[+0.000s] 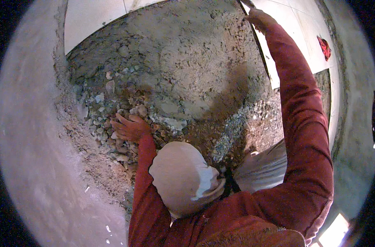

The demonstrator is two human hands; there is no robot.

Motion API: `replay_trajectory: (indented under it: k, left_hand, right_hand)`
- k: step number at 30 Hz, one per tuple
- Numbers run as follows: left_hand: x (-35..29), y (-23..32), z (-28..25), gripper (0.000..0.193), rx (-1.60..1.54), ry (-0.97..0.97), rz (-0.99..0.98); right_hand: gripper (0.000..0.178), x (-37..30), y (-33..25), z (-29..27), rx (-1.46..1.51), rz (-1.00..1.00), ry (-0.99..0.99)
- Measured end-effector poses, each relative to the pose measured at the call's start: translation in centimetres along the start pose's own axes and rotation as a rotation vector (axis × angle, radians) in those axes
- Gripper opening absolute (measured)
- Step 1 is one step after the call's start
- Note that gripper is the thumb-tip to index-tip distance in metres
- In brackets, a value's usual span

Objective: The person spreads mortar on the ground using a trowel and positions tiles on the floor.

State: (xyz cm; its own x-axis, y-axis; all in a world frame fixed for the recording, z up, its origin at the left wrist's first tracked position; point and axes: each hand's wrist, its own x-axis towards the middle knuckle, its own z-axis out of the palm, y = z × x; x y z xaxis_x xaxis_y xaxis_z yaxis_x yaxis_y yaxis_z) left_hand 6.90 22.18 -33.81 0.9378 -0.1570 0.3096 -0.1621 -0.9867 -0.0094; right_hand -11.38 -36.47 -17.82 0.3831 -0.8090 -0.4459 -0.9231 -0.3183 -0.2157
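Note:
My left hand [132, 128] rests palm down on a heap of loose stones and rubble [103, 131], fingers spread and nothing held. Far forward at the upper right, my right hand [261, 20] is closed beside the edge of the pale floor tiles [296, 41]. A short greyish piece [248, 3] juts from its fingers to the picture's top edge; its kind is cut off from sight. Between my hands spreads a bed of rough grey, damp-looking mortar [175, 53], with a shadow across its right part.
More pale tiles [93, 24] border the mortar at the far left. A red and dark crumpled item [324, 48] lies on the right tiles. A plain grey surface [29, 123] runs along the left. My bent knee [183, 177] is close below the stones, beside fine gravel [228, 133].

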Motion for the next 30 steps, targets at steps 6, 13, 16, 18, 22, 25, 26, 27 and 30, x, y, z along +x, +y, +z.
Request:
replay_trajectory:
  k: [6, 13, 16, 18, 22, 25, 26, 27, 30]
  left_hand:
    - [0.2, -0.1, 0.4, 0.056, -0.041, -0.026, -0.003]
    - [0.4, -0.8, 1.6, 0.058, 0.024, -0.077, 0.022]
    - [0.3, -0.6, 1.2, 0.058, 0.058, -0.166, -0.060]
    - [0.3, -0.2, 0.8, 0.056, 0.012, -0.039, -0.050]
    - [0.1, 0.3, 0.3, 0.053, -0.021, -0.068, -0.072]
    - [0.0, -0.1, 0.9, 0.053, -0.015, 0.033, -0.045]
    - [0.2, -0.3, 1.3, 0.053, 0.007, 0.046, -0.032]
    - [0.3, -0.5, 1.7, 0.053, 0.006, 0.082, -0.015]
    - [0.4, -0.9, 2.5, 0.053, -0.023, 0.037, -0.043]
  right_hand:
    - [0.034, -10.5, 8.9, 4.5, -0.359, -0.274, 0.092]
    - [0.045, -16.1, 6.1, 2.9, 0.643, -0.536, -0.124]
    - [0.057, -12.5, -2.5, 5.1, -0.080, -1.049, 0.315]
    - [0.051, -10.6, -9.2, 9.1, 0.382, -0.893, -0.057]
    - [0.038, -7.0, -21.3, 16.8, 1.501, -0.333, -0.449]
    - [0.032, -5.7, -21.1, 18.0, 1.834, -0.067, -0.418]
    - [0.032, -5.8, -19.8, 17.5, 1.910, 0.017, -0.413]
    - [0.031, -6.6, -17.7, 16.8, 1.848, 0.003, -0.298]
    - [0.028, -11.6, -6.8, 15.1, 1.781, -0.055, -0.249]
